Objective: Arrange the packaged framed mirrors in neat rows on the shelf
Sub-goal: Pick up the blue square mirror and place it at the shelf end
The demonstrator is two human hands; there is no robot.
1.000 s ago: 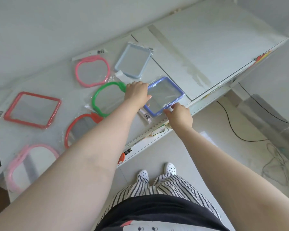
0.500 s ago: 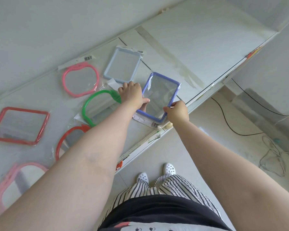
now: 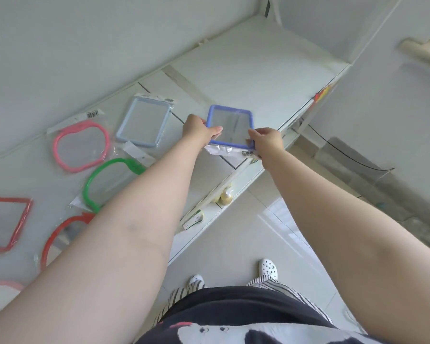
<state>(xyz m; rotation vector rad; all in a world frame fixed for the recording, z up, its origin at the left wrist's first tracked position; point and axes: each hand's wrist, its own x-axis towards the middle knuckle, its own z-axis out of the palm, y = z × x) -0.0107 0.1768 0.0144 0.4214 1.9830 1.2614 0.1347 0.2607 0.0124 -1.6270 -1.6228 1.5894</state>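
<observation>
The step in hand looked like setting the dark blue square plastic-framed mirror in its clear wrapper [image 3: 230, 127] down in line with its neighbours on the white shelf [image 3: 258, 78]. To do it well, the mirror wanted to be kept level between both hands, its edges squared to the light blue square framed mirror in a clear bag [image 3: 144, 122], and lowered flat so that the loose wrapper flap and barcode label at its near edge did not fold under it. A gap like that between the other mirrors would have kept the row neat.

The left hand [image 3: 199, 130] pinched the dark blue mirror at its near-left corner, thumb lying over the glass and fingers curled under the frame. The right hand [image 3: 267, 140] pinched the near-right corner in the same way, fingertips on top. So the mirror lay ahead of both grips, reaching away from the person, and it seemed to be raised slightly off the shelf, though that could not be told surely.

It sat just right of the light blue mirror, apart from it. The pink rounded framed mirror [image 3: 81, 146] and the green rounded framed mirror [image 3: 112, 182] lay left of and nearer than the light blue mirror.
</observation>
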